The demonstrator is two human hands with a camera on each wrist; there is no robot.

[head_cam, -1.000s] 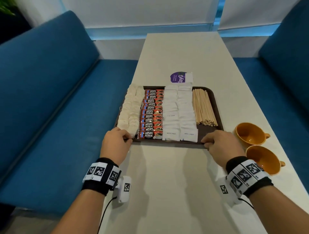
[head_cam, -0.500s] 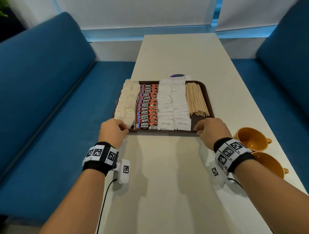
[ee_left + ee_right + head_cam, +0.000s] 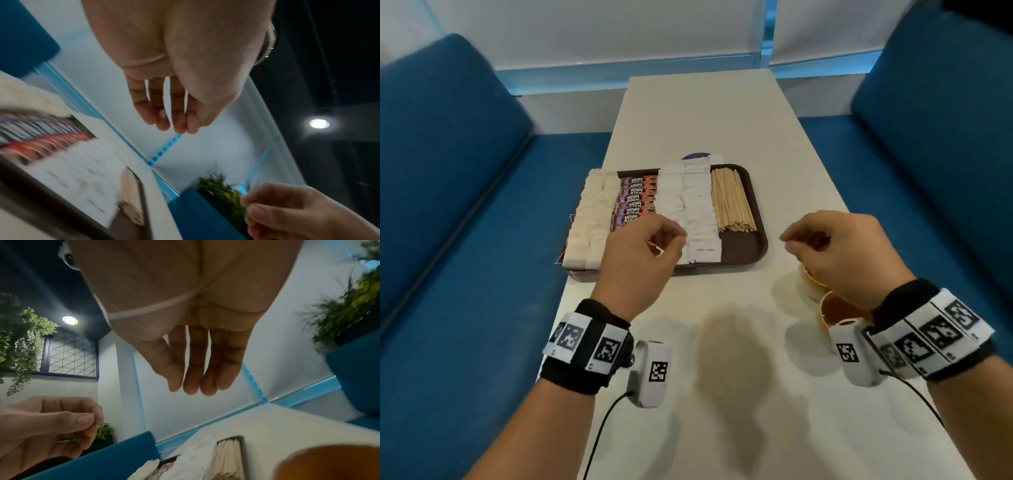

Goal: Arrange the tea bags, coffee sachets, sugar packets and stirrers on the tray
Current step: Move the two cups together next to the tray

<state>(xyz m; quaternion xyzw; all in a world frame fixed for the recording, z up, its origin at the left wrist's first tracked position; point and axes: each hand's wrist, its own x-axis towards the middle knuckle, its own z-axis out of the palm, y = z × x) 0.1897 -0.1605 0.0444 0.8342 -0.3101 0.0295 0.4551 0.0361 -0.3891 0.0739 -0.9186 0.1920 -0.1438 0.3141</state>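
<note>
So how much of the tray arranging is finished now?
Looks done: tea bags, coffee sachets, sugar packets and stirrers lie in neat rows on the tray. In hand: nothing; left hand and right hand hover empty. Left: apparently nothing.

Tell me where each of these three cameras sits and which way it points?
Head: worn on the head, looking down at the tray; shows left hand, right hand.
Left wrist: under the left hand, looking along loose fingers.
Right wrist: under the right hand, looking along straight fingers, upward.
Shared: all three show the stirrers.
</note>
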